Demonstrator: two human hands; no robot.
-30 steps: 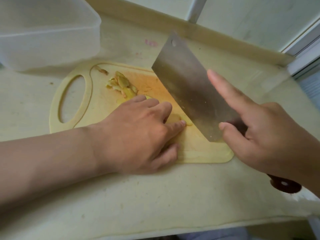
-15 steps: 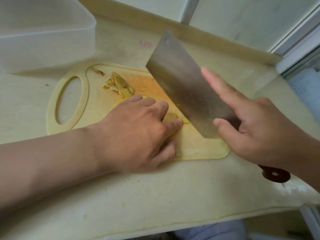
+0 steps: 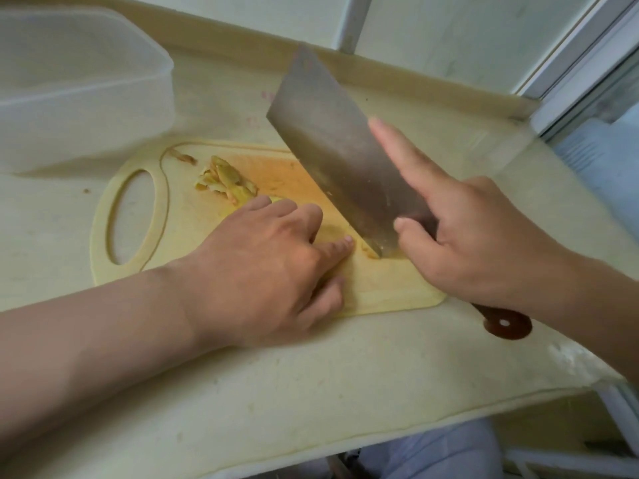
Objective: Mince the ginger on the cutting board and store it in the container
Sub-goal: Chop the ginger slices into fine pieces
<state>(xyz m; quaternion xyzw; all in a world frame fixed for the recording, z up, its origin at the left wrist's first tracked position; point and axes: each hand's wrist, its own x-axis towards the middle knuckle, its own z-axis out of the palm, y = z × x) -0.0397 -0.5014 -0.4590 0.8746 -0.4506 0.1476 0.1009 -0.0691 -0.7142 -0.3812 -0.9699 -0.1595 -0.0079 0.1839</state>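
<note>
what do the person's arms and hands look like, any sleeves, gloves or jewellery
No sleeves show: the left forearm and right forearm are bare to the frame edge. The left hand and right hand wear no gloves, rings or watch; visible nails are short and unpainted.

Single head-worn, wide-angle view, looking forward and steeply down onto a pale counter (image 3: 311, 392).

The camera sits above and just behind the person's forearms, close to the work. The ginger (image 3: 333, 233) and the cleaver (image 3: 345, 160) fall almost at mid-frame on the cutting board (image 3: 179, 219). The left hand (image 3: 262, 264) enters from the lower left and the right hand (image 3: 477, 243) from the right. The container (image 3: 86, 98) is cut off by the upper left corner. A window frame (image 3: 587, 46) crosses the upper right, and the counter's near edge runs along the bottom.
</note>
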